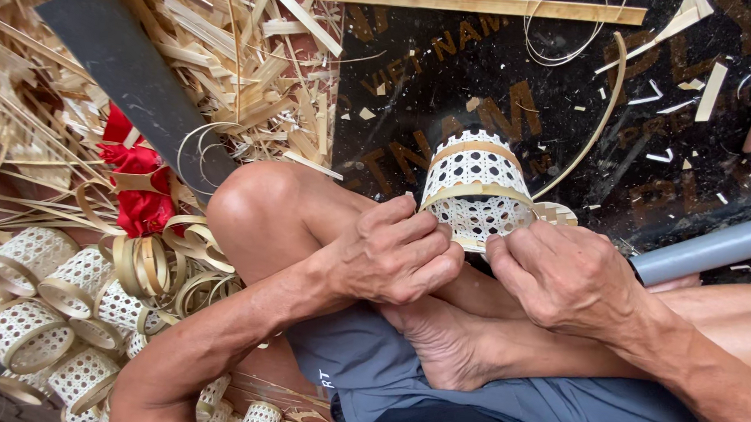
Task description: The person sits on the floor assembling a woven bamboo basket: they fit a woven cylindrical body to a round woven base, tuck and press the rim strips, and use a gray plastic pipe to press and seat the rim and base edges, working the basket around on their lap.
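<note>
Item: small cylindrical basket of white open-weave cane with tan bamboo bands (474,187), at the centre of view, lying against the sitter's raised knee and crossed foot, its open rim turned toward the hands.

Left hand (399,256): fingers curled shut, pinching the basket's near rim at its 8 o'clock edge.

Right hand (567,275): fingers bent closed on the rim at 5 o'clock, beside a short woven strip end (558,213); what lies under the fingertips cannot be told.

Risk, as judged: the thin rim band could spring loose or crack if pinched too hard, and the basket could roll off the leg, having only the two grips to steady it.

Surroundings: stack of finished white woven cane rings (35,312) at 8 o'clock; coiled tan bamboo strips (159,267) beside them; red cloth (138,183) at 9 o'clock; dark flat blade-like board (136,75) at 10 o'clock over bamboo shavings (255,47); black printed floor sheet (531,81) at 12 o'clock; long curved bamboo strip (603,116) at 1 o'clock; grey plastic pipe (712,245) at 3 o'clock, close to the right wrist.
</note>
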Demonstrator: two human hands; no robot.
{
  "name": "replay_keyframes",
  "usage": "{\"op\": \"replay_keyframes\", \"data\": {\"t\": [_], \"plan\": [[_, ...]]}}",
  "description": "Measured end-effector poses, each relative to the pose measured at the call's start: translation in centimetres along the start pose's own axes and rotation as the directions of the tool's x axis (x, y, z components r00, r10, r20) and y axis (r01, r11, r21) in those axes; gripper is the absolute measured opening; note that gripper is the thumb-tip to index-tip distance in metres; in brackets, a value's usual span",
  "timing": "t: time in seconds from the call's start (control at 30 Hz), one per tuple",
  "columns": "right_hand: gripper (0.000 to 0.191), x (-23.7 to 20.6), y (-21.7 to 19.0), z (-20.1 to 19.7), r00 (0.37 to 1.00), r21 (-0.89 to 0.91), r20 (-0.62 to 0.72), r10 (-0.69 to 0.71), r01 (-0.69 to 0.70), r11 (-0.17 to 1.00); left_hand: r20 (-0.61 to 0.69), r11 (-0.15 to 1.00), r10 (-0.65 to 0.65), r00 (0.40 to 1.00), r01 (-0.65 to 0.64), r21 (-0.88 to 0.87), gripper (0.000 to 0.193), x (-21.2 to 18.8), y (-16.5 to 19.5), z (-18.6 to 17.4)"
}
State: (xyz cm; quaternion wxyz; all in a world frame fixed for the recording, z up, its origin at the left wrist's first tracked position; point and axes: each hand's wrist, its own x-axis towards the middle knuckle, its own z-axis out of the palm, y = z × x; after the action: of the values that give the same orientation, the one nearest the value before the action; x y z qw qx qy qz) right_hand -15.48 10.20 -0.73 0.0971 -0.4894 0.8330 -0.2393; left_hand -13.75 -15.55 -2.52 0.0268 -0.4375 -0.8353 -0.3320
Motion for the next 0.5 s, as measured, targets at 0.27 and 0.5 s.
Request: {"op": "replay_keyframes", "data": {"t": [0.27, 0.5], "plan": [[0.018, -0.28, -0.1, 0.26, 1.0, 0.017, -0.012, 0.018, -0.017, 1.0, 0.009, 1.0, 0.002, 1.0, -0.002, -0.015, 0.017, -0.06, 0.03, -0.15], [0.023, -0.5, -0.43, 0.18, 0.999, 0.051, 0.001, 0.053, -0.053, 0.997, 0.046, 0.992, -0.018, 0.999, 0.023, -0.124, 0.023, 0.08, -0.13, -0.06]]}}
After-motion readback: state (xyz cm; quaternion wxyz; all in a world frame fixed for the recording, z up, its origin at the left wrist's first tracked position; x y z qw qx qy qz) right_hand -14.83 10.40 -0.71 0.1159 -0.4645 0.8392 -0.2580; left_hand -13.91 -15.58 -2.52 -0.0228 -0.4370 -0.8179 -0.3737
